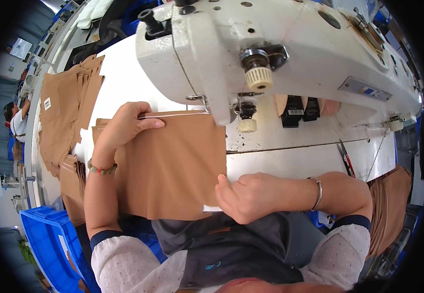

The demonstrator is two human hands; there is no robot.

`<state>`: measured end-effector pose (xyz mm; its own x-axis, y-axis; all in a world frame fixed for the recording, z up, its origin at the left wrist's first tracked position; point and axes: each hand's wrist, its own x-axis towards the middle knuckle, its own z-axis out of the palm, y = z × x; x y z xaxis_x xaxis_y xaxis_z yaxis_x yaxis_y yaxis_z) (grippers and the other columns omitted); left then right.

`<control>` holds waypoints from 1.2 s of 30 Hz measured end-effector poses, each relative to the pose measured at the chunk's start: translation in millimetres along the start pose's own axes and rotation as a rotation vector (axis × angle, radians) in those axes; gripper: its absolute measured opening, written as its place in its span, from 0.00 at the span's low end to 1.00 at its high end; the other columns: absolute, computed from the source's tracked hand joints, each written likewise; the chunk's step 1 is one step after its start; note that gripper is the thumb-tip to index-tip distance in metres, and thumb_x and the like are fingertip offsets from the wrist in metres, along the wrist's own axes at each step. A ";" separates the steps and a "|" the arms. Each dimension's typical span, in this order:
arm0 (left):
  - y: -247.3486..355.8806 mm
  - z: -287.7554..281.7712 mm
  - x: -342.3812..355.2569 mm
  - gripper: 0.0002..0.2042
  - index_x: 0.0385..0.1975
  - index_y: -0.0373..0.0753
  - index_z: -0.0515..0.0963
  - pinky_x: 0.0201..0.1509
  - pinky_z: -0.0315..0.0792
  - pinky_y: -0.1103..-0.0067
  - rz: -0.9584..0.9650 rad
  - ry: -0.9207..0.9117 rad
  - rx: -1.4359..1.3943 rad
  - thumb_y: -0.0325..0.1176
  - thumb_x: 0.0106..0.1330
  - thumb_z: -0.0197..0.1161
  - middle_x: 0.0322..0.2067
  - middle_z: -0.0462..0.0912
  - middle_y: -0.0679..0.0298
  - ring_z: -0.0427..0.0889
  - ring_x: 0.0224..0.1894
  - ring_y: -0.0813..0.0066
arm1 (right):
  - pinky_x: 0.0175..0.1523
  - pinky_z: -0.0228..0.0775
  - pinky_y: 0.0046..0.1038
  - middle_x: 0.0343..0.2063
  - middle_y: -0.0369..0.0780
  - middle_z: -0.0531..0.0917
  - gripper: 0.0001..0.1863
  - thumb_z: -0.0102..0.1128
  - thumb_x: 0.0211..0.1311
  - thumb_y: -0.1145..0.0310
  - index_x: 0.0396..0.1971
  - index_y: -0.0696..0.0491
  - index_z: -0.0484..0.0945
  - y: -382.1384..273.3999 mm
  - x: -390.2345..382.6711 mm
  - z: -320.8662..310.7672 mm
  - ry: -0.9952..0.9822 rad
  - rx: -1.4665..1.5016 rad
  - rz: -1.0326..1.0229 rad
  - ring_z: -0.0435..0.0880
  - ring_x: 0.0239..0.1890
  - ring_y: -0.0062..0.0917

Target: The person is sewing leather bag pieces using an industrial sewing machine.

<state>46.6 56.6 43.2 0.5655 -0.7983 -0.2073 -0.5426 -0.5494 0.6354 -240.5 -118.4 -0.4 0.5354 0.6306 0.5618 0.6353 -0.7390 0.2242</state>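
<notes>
A flat brown fabric piece (173, 168) lies across the white sewing table in front of me, its lower edge hanging toward my lap. My left hand (133, 121) is closed on its far left edge, thumb on top, beside a narrow white strip (175, 115) along that edge. The far right corner of the cloth runs under the head of the white sewing machine (300, 58); the needle is hard to make out. With fingers bent together, my right hand (243, 195) grips the right edge near a small white patch (212, 208) at the lower corner.
Stacked brown cut pieces (63, 105) lie at the left, with more brown cloth (390, 210) at the right. Scissors-like snips (347, 158) rest right of my right hand. Black tags (295, 112) sit behind the machine arm. A blue crate (51, 239) stands lower left; a person (19, 117) sits far left.
</notes>
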 end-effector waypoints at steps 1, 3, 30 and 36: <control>-2.4 1.2 -1.0 0.19 0.25 0.32 0.79 0.30 0.65 0.79 0.021 0.009 0.018 0.43 0.56 0.79 0.19 0.71 0.69 0.68 0.25 0.81 | 0.15 0.59 0.20 0.26 0.54 0.85 0.12 0.62 0.44 0.72 0.26 0.67 0.82 -1.3 -0.2 0.2 -0.008 0.028 0.016 0.73 0.13 0.19; -9.0 3.6 0.5 0.20 0.25 0.32 0.79 0.30 0.66 0.79 0.032 0.019 -0.004 0.43 0.56 0.79 0.19 0.71 0.69 0.68 0.25 0.80 | 0.15 0.58 0.20 0.26 0.55 0.85 0.12 0.62 0.44 0.72 0.26 0.66 0.82 -1.4 -1.2 3.0 -0.011 0.057 0.030 0.72 0.12 0.19; 108.4 87.8 -50.4 0.04 0.31 0.40 0.82 0.39 0.76 0.68 0.506 0.179 0.569 0.28 0.58 0.69 0.30 0.81 0.61 0.82 0.36 0.59 | 0.23 0.70 0.25 0.23 0.36 0.74 0.05 0.61 0.46 0.70 0.23 0.53 0.75 39.2 -7.1 -57.2 -0.313 -0.139 0.560 0.77 0.20 0.20; 98.3 86.0 -37.9 0.06 0.36 0.39 0.83 0.35 0.76 0.75 0.495 0.020 0.268 0.26 0.60 0.70 0.31 0.81 0.63 0.82 0.30 0.68 | 0.23 0.73 0.25 0.27 0.39 0.80 0.06 0.63 0.46 0.71 0.26 0.55 0.79 67.2 -72.9 -52.0 -0.178 -0.532 0.669 0.82 0.21 0.21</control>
<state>-81.6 11.5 49.6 0.2132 -0.9735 0.0834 -0.8835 -0.1556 0.4419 -265.7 -226.4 15.1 0.8101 0.0193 0.5860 -0.1645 -0.9518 0.2587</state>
